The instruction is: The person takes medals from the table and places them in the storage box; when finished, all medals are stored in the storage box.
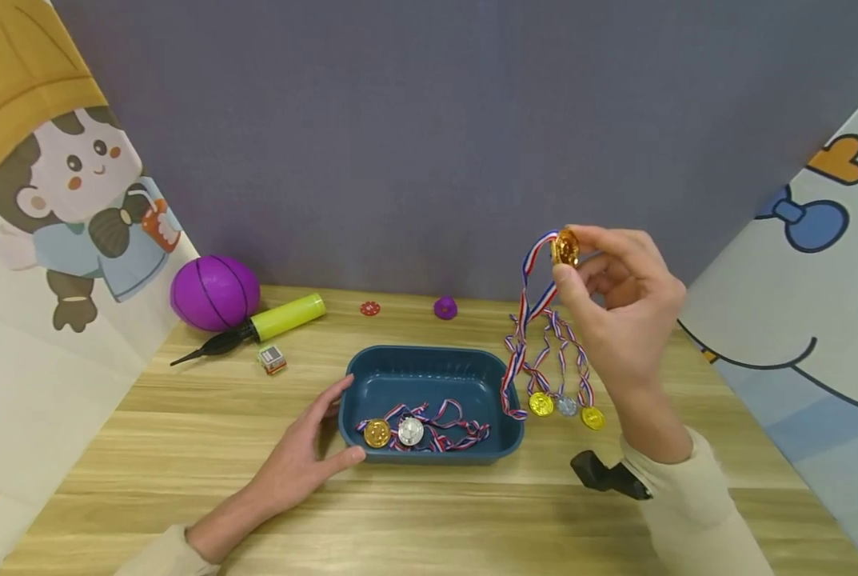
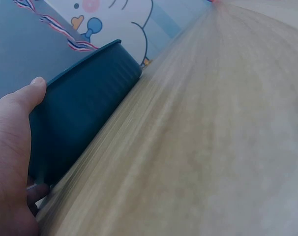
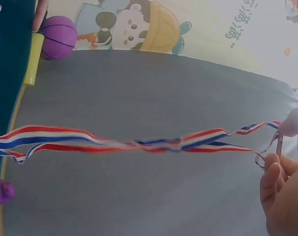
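My right hand pinches a gold medal between thumb and fingers, raised above the table. Its red, white and blue ribbon hangs down in a twist, the lower end at the right rim of a dark blue plastic tub. With thumb and fingers spread around the tub's left end, my left hand holds it; in the left wrist view the thumb lies at the rim. Inside the tub lie a gold medal and a silver medal with tangled ribbons.
Right of the tub lie two gold medals and a silver medal with ribbons. At the back left are a purple ball, a yellow-green pump and a small box. A red chip and small purple object lie near the wall.
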{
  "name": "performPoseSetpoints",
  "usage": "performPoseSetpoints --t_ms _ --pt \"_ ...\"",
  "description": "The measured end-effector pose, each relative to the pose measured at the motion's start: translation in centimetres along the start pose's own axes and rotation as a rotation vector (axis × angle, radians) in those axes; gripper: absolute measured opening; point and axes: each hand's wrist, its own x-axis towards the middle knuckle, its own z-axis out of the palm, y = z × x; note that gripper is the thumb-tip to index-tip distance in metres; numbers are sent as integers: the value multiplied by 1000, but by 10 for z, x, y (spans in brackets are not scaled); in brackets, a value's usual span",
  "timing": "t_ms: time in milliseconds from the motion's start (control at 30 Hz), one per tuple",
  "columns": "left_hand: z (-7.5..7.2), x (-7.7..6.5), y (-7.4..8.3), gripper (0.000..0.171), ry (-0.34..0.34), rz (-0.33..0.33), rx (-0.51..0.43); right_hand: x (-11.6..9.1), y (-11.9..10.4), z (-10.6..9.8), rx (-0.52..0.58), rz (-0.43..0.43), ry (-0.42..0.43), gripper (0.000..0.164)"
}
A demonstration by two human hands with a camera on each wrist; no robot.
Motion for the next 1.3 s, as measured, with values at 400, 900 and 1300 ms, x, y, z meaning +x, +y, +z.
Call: performPoseSetpoints --t_ms 400,900,1300 --pt "-1 0 2 101 3 -2 -7 28 -5 13 53 -61 130 29" --pt "0 0 2 100 -8 -18 -10 -16 10 5 -155 84 -250 34" --pt "0 0 2 100 -6 -18 -9 -64 36 9 -298 187 -454 33"
